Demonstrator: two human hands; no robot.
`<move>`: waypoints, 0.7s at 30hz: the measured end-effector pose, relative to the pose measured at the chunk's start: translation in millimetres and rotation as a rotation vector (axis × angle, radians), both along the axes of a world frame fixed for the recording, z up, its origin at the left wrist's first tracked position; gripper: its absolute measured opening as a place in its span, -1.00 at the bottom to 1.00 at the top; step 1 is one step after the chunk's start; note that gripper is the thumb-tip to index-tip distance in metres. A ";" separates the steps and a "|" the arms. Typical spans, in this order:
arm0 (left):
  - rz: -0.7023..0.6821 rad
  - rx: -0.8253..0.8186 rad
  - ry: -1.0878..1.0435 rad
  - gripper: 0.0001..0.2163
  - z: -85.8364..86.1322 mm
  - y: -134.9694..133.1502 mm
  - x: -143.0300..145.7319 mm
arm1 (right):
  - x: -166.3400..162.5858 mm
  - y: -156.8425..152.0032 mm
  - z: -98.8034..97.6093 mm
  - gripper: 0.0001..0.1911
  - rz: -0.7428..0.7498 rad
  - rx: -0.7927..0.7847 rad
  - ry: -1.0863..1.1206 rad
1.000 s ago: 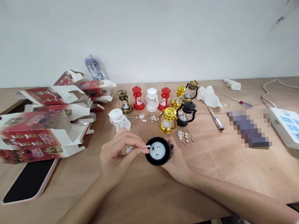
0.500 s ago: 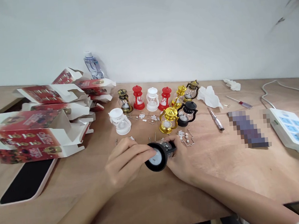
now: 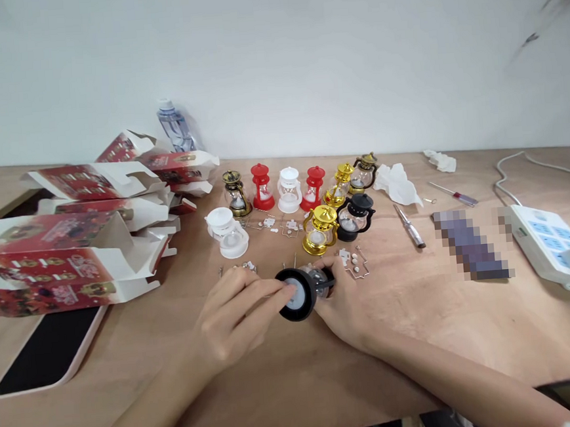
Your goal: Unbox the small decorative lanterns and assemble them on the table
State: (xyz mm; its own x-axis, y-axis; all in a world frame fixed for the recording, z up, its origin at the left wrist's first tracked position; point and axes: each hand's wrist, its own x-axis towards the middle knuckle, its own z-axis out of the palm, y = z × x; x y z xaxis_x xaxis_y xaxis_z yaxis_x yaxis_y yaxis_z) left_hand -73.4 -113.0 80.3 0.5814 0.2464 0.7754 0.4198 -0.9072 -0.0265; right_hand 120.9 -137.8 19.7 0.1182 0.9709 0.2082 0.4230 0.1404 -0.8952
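Note:
A small black lantern (image 3: 298, 308) lies tipped in my right hand (image 3: 345, 304), its round underside with a pale disc turned towards me. The fingers of that hand are wrapped round the clear body and handle. My left hand (image 3: 240, 309) has its fingers closed together at the base, fingertips on the pale disc and rim. Just beyond stand a gold lantern (image 3: 320, 229), another black lantern (image 3: 355, 217) and a white lantern (image 3: 228, 232). Bent wires and small white parts (image 3: 352, 261) lie close to my hands.
Behind stand more lanterns, among them a red one (image 3: 262, 186). Opened red boxes (image 3: 65, 250) are heaped left, over a phone (image 3: 52, 350). A bottle (image 3: 176, 126) leans at the wall. Right are crumpled tissue (image 3: 397, 183), a screwdriver (image 3: 409, 227) and a white power strip (image 3: 546, 239).
The lantern's base has tilted slightly, and the left fingertips have shifted a little over the disc. The whole view has moved slightly; the things on the table stay in place.

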 end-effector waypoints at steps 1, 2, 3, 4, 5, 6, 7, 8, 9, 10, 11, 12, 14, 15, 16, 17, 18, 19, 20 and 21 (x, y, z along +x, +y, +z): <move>0.009 0.007 0.030 -0.76 -0.2 -0.5 -1.5 | -0.1 0.1 0.5 -0.71 -0.004 0.007 -0.013; 0.019 0.006 0.062 -0.75 -0.1 -0.8 -2.9 | -0.2 0.2 1.0 -0.72 -0.004 0.015 -0.027; 0.023 0.005 0.081 -0.75 0.4 -0.9 -4.2 | -0.3 0.2 1.8 -0.73 -0.002 0.023 -0.042; 0.024 -0.002 0.083 -0.75 1.1 -0.8 -5.2 | -0.3 0.2 2.6 -0.74 0.001 0.034 -0.058; 0.023 -0.014 0.075 -0.75 1.9 -0.5 -5.7 | -0.4 0.2 3.5 -0.74 0.007 0.043 -0.073; 0.020 -0.028 0.055 -0.75 2.8 0.1 -5.9 | -0.3 0.2 4.5 -0.75 0.017 0.049 -0.086; 0.017 -0.043 0.033 -0.75 3.6 0.8 -5.7 | -0.2 0.2 5.3 -0.76 0.031 0.051 -0.096; 0.016 -0.059 0.019 -0.75 4.3 1.5 -5.2 | -0.1 0.2 6.0 -0.76 0.046 0.050 -0.105; 0.015 -0.073 0.009 -0.75 4.7 2.4 -4.5 | 0.1 0.2 6.5 -0.76 0.057 0.047 -0.114; 0.014 -0.086 0.003 -0.75 4.8 3.2 -3.8 | 0.3 0.2 6.7 -0.76 0.064 0.041 -0.121; 0.007 -0.096 -0.001 -0.76 4.7 4.1 -2.9 | 0.4 0.3 6.7 -0.76 0.066 0.034 -0.127; -0.004 -0.101 -0.011 -0.76 4.2 4.9 -2.2 | 0.6 0.5 6.5 -0.75 0.064 0.029 -0.131; -0.031 -0.125 -0.028 -0.76 2.8 6.1 -1.1 | 1.0 0.6 5.8 -0.76 0.059 0.020 -0.126; -0.045 -0.147 -0.030 -0.75 2.2 6.5 -0.7 | 1.3 0.6 5.6 -0.76 0.055 0.012 -0.120; -0.058 -0.173 -0.030 -0.74 1.8 6.7 -0.5 | 1.6 0.5 5.4 -0.76 0.052 0.003 -0.115; -0.070 -0.198 -0.034 -0.74 1.7 6.7 -0.5 | 1.9 0.4 5.3 -0.76 0.050 -0.006 -0.113; -0.076 -0.223 -0.039 -0.73 2.0 6.6 -0.6 | 2.2 0.2 5.4 -0.75 0.049 -0.013 -0.117; -0.075 -0.248 -0.044 -0.73 2.6 6.4 -0.8 | 2.5 0.1 5.6 -0.75 0.051 -0.017 -0.125; -0.073 -0.263 -0.054 -0.72 3.4 6.4 -1.0 | 2.7 -0.1 5.9 -0.74 0.057 -0.017 -0.138; -0.069 -0.274 -0.057 -0.72 4.3 6.4 -1.2 | 2.8 -0.1 6.1 -0.75 0.062 -0.012 -0.153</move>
State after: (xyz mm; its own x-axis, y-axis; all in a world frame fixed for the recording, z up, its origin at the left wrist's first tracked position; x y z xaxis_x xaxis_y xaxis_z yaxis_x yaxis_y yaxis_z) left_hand -74.5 -106.6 84.6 0.5613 0.4129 0.7173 0.3508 -0.9036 0.2457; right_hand 123.7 -137.9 25.9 0.0258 0.9779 0.2074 0.5453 0.1601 -0.8228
